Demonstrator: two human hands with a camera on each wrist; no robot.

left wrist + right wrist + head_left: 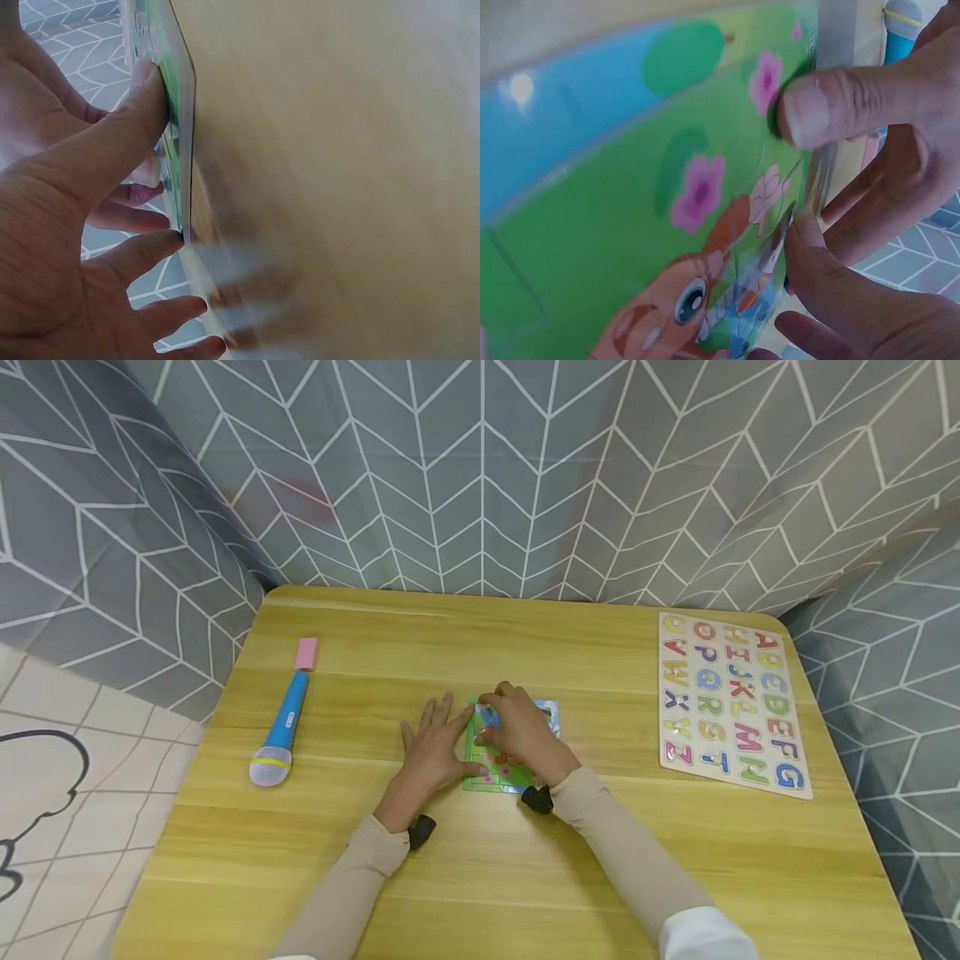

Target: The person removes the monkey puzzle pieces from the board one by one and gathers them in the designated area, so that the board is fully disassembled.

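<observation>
A small jigsaw puzzle board [477,782] lies flat near the middle of the table; in the right wrist view it shows a brown cartoon animal, pink flowers and green grass. My right hand [525,731] is over the board and pinches a puzzle piece [774,251] between thumb and finger. That piece stands tilted against the picture, partly covered by the fingers. Spread at the board's left side, my left hand [429,758] has its fingers straight. Its thumb [146,101] presses on the board's surface, while the forefinger's tip reaches the edge.
On the left of the wooden table [450,893] lies a blue toy microphone [288,718], with a pink block [306,654] at its handle end. A white alphabet board [731,706] with colourful letters is at the right. Grey patterned curtains [480,485] hang behind the table and along both sides.
</observation>
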